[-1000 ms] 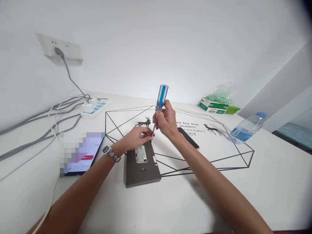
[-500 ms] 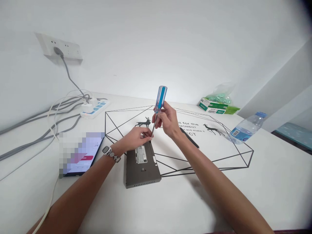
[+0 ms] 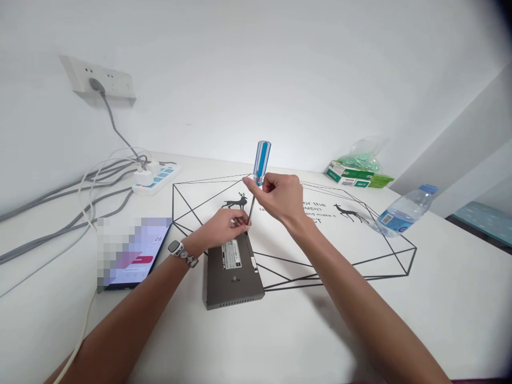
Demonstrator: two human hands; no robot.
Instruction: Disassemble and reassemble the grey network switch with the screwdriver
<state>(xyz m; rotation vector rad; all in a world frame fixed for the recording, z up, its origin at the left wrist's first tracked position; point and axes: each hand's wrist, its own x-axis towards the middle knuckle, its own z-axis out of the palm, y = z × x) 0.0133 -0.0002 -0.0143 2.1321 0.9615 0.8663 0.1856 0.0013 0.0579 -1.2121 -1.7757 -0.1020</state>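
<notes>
A screwdriver (image 3: 262, 159) with a clear and blue handle stands nearly upright, its tip down at the far right corner of a dark grey flat box-shaped device (image 3: 234, 290). The device lies on the table with a white label and a vented near edge. My right hand (image 3: 282, 197) is closed round the lower part of the handle, thumb pointing left; its curled fingers are partly hidden. Low on the shaft, my left hand (image 3: 230, 224) pinches near the tip, resting over the device's far end. The tip itself is hard to make out.
A lit phone or tablet (image 3: 138, 256) lies left. Behind it are a power strip (image 3: 156, 178), grey and white cables (image 3: 60, 192) and a wall socket (image 3: 98, 77). Right are a water bottle (image 3: 406, 210) and green-white boxes (image 3: 350, 173) with a plastic bag (image 3: 366, 152).
My right hand has turned over, its thumb swinging left and its back now showing. The screwdriver handle has shifted slightly left. My left hand and the device stay in place.
</notes>
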